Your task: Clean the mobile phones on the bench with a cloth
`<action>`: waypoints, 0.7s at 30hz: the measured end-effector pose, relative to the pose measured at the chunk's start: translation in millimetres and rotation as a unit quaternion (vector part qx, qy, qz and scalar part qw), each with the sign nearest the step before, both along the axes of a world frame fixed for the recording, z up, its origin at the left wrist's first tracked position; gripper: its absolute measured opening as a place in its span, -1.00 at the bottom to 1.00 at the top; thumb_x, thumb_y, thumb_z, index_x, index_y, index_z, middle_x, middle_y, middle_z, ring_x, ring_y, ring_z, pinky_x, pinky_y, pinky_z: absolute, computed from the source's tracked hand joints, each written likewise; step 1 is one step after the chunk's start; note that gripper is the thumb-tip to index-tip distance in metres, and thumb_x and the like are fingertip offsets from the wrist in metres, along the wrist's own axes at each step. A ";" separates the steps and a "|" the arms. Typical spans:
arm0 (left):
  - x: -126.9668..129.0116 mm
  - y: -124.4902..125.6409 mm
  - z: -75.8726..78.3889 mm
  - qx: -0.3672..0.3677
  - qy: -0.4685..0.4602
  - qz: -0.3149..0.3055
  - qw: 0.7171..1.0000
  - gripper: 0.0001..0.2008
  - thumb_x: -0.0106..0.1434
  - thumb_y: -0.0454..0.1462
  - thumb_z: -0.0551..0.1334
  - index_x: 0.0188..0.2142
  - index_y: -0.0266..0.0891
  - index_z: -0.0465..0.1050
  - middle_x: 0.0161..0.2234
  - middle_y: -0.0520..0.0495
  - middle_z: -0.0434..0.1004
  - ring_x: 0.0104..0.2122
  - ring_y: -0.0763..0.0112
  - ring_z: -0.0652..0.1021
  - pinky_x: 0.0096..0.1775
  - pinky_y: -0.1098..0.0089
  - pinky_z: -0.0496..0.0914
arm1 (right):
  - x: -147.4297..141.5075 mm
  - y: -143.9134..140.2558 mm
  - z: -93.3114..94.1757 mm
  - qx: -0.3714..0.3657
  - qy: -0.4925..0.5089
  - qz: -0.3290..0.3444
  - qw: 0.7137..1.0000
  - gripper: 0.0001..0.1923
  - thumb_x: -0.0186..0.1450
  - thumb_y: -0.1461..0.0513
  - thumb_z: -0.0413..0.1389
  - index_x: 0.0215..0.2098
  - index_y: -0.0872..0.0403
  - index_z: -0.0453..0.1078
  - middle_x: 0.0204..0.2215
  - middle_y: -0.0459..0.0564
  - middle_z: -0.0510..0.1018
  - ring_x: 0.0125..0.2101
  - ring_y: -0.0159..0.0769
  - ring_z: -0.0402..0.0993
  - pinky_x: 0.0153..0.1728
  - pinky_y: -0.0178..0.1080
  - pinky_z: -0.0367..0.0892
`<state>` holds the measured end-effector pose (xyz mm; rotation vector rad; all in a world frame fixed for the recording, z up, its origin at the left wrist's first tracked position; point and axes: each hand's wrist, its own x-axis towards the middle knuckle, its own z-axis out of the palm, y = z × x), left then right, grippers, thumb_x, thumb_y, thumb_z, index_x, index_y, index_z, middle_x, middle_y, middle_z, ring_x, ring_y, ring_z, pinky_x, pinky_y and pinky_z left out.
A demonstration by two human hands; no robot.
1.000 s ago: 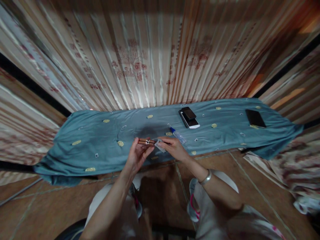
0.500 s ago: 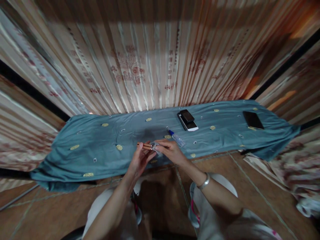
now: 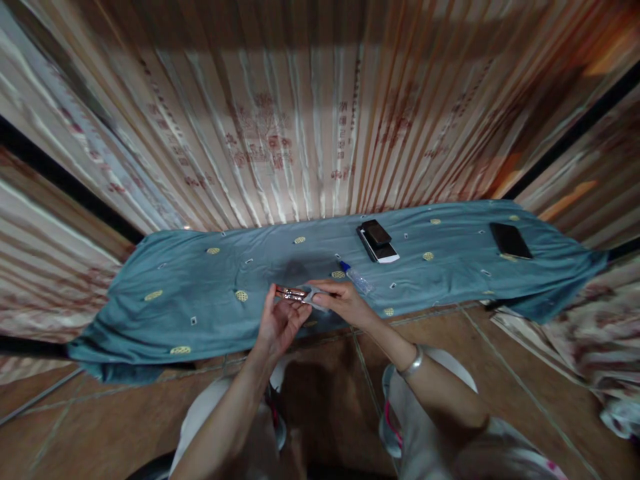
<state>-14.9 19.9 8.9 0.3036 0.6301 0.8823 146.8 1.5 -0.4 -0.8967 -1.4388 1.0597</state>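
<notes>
Brown thin glasses [image 3: 291, 293] sit pinched in my left hand [image 3: 278, 323]; my right hand [image 3: 344, 301] grips a small wipe [image 3: 317, 298], still rubbing, so I think cleaning is partway.

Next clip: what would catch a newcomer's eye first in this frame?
At centre, the left hand and the right hand meet over the near edge of the blue-green cloth, pinching a slim reddish-brown object and a pale wipe-like piece between them. Behind them lie a small clear bottle with a blue cap, two stacked phones and a dark phone at far right.
</notes>
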 end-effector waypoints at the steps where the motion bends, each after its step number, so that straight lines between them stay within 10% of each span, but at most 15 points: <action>1: 0.1 0.1 0.4 -0.001 -0.007 0.005 1.000 -0.44 0.35 -0.06 -0.14 -0.35 -0.44 0.47 -0.41 -0.24 0.56 -0.42 0.39 0.57 -0.35 0.44 0.48 | -0.1 -0.2 0.7 -0.003 0.005 0.008 1.000 -0.70 0.16 0.07 0.19 -0.17 0.00 0.52 -0.13 -0.03 0.57 -0.09 -0.24 0.47 0.00 -0.17 0.32; 21: 11.2 2.3 -5.8 0.069 0.071 0.066 0.993 -0.83 0.21 -0.30 0.17 -0.34 -0.37 0.50 -0.33 -0.11 0.61 -0.28 0.38 0.57 -0.02 0.29 0.40 | -8.4 5.7 -13.7 -0.031 -0.011 -0.111 0.993 -0.62 0.25 0.04 0.06 -0.05 0.03 0.45 -0.08 0.01 0.54 -0.05 -0.19 0.44 0.03 -0.08 0.27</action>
